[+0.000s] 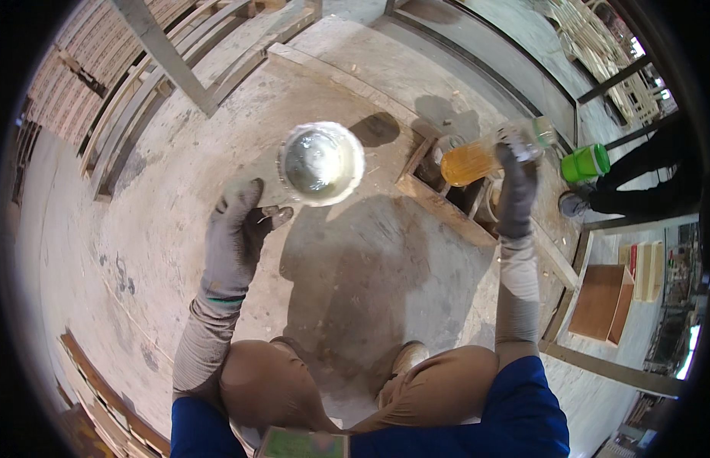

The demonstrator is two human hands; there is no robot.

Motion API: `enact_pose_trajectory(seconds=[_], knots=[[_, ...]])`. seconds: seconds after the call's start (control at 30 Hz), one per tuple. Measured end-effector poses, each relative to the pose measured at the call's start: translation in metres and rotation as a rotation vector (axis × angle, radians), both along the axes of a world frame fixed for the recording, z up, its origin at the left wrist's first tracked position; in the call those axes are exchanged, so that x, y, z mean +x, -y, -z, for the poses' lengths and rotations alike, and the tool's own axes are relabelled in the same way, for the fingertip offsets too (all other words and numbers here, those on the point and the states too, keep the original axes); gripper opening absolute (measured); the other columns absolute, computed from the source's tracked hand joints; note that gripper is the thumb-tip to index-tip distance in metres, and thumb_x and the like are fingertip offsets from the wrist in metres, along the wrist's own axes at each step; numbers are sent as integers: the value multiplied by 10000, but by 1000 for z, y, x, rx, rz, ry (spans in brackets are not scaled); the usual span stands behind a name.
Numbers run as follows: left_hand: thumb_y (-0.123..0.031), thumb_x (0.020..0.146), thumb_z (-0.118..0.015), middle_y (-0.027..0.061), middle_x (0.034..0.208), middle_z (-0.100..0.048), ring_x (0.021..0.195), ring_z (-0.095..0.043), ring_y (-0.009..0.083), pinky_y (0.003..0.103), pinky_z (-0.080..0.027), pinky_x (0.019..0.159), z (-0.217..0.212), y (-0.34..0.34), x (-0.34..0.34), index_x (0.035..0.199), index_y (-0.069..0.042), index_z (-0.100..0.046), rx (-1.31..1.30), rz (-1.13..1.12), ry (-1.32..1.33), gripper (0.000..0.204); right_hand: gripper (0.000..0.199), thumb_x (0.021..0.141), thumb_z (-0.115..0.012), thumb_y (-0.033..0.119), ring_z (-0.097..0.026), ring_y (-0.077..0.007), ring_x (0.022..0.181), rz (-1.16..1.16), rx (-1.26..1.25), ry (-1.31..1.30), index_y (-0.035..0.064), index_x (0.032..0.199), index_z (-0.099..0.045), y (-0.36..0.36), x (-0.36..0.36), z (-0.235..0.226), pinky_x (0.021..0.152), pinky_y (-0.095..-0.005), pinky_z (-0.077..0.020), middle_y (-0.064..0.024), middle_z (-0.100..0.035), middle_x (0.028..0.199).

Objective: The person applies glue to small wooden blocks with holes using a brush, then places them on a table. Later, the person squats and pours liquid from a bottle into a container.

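My right hand (519, 191), in a grey glove, is closed round a clear plastic bottle (477, 159) of orange-yellow liquid. The bottle lies tilted nearly sideways, its liquid end toward the left, above a wooden box. To the left, a round white cup (322, 164) with a shiny inside shows its mouth to me. Next to its lower left rim is my gloved left hand (244, 214), thumb and fingers spread with a gap between them. I cannot make out any contact between that hand and the cup, nor what the cup rests on.
The low wooden box (454, 214) has compartments with a jar and other containers. Wooden beams (347, 80) frame the concrete floor. A bright green bucket (585, 162) is by another person's dark-trousered leg (645, 168). Wooden pallets (126, 145) stand far left; a brown box (599, 301) is at right.
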State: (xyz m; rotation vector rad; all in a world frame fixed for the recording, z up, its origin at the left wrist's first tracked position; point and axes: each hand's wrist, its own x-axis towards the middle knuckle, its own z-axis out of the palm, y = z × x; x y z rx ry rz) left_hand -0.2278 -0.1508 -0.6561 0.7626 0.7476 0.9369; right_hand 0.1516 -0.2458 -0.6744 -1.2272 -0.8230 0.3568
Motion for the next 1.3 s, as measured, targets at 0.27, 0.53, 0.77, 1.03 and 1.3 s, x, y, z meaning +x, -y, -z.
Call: enact_pose_trajectory(seconds=[0.27, 0.53, 0.77, 1.03, 1.3], knots=[[-281, 987, -419, 134, 1169, -574, 980, -631, 209, 323, -588, 769, 9, -2, -2, 1225, -9, -464, -56, 91, 196, 365, 716, 802, -683, 351, -613, -293, 997, -172, -570, 781, 13, 1339, -350, 46, -64, 94, 832, -387, -514, -175, -578, 1157], [-276, 990, -418, 132, 1196, -565, 1063, -577, 215, 350, -503, 855, -7, 16, 7, 1224, 6, -481, 25, 26, 116, 372, 843, 749, -671, 386, -526, -389, 1118, -690, -1120, 1119, -21, 1372, -276, 91, -84, 193, 927, -418, -437, -265, -446, 1296], [-266, 997, -406, 134, 1251, -544, 1164, -512, 220, 361, -396, 1022, 5, 11, 7, 1248, 21, -475, -37, 14, 102, 387, 959, 689, -744, 465, -461, -361, 1207, -57, -1121, 1151, -15, 1380, -286, 54, -55, 192, 991, -401, -396, -220, -404, 1365], [-156, 963, -459, 106, 1226, -552, 1163, -513, 214, 320, -438, 985, 3, 7, 0, 1296, -12, -440, -54, -37, 214, 364, 938, 637, -796, 451, -548, -345, 1097, 284, -792, 402, -26, 1311, -351, -60, 20, 141, 934, -386, -428, -201, -561, 1183], [-105, 890, -564, 138, 1241, -556, 1099, -570, 232, 349, -457, 949, 12, 21, -5, 1312, 19, -417, 529, 108, -553, 463, 655, 715, -787, 269, -597, -231, 1025, 204, -393, 343, 34, 1231, -459, -52, 34, 119, 847, -334, -479, -84, -618, 1090]])
